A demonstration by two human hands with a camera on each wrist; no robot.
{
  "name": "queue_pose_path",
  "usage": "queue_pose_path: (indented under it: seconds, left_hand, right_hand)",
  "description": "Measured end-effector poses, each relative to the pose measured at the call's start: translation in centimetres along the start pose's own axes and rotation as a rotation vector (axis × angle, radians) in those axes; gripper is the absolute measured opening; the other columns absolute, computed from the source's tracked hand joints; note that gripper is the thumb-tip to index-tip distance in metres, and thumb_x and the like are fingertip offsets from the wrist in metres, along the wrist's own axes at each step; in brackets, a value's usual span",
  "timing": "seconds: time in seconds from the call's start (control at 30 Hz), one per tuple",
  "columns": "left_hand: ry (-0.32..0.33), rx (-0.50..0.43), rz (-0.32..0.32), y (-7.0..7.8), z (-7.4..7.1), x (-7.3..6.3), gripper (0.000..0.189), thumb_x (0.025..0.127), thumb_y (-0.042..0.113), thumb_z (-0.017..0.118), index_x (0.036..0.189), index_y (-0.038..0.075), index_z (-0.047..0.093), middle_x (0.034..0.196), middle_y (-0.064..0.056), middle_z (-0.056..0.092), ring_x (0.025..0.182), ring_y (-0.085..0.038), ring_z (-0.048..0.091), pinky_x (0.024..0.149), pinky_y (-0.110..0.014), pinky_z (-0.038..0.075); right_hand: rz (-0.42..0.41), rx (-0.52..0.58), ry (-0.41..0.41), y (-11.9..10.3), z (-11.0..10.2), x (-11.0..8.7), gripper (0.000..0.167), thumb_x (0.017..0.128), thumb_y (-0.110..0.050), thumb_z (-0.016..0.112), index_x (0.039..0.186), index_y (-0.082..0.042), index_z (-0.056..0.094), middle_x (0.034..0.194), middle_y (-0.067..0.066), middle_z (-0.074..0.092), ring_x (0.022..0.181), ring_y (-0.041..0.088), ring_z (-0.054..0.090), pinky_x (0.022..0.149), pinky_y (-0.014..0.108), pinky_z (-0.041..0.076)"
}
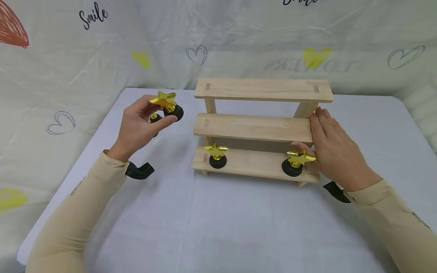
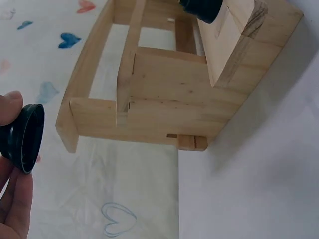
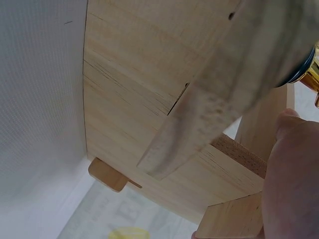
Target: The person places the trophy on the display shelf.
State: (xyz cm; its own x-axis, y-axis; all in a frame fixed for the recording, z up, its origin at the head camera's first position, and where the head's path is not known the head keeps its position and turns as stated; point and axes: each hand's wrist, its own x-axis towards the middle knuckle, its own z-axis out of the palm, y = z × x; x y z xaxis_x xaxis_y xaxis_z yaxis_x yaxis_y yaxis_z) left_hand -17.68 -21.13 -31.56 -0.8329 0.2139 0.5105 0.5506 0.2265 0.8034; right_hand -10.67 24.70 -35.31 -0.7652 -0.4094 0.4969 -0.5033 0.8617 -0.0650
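Note:
My left hand (image 1: 138, 121) pinches a gold star trophy (image 1: 164, 100) by its black round base, in the air left of a three-tier wooden shelf (image 1: 252, 127). The left wrist view shows that black base (image 2: 31, 139) between thumb and fingers. Behind the hand, another black-based trophy (image 1: 154, 117) is partly hidden; I cannot tell whether it is held or standing. My right hand (image 1: 339, 151) grips the shelf's right end, its thumb at the front below the middle tier. Two star trophies stand on the lowest tier, one at the left (image 1: 217, 155), one at the right (image 1: 296, 163).
The shelf stands on a white table (image 1: 218, 223). Behind it hangs a pale curtain (image 1: 239, 41) printed with hearts and writing. A black strap piece (image 1: 140, 171) projects from the left wrist, and another (image 1: 336, 192) from the right.

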Motion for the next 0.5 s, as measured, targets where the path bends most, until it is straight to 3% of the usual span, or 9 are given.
queue_pose_path:
  seconds: [0.2,0.5]
  left_hand:
    - [-0.056,0.048,0.035,0.6,0.7,0.7,0.042,0.078,-0.007,0.085,0.117,-0.004,0.068,0.113,0.008,0.070,0.105,-0.010,0.069,0.104,-0.020,0.057]
    - [-0.127,-0.021,0.085,1.0,2.4,1.4,0.043,0.077,-0.011,0.085,0.116,-0.005,0.068,0.110,0.004,0.071,0.100,-0.014,0.068,0.100,-0.023,0.059]
  right_hand:
    - [0.013,-0.002,-0.003,-0.1,0.1,0.1,0.104,0.099,-0.078,0.028,0.142,0.017,0.039,0.147,0.042,0.046,0.137,0.061,0.046,0.113,0.070,0.043]
    - [-0.030,-0.034,0.050,-0.1,0.4,0.2,0.102,0.103,-0.074,0.029,0.142,0.019,0.041,0.145,0.043,0.049,0.135,0.061,0.049,0.110,0.069,0.046]
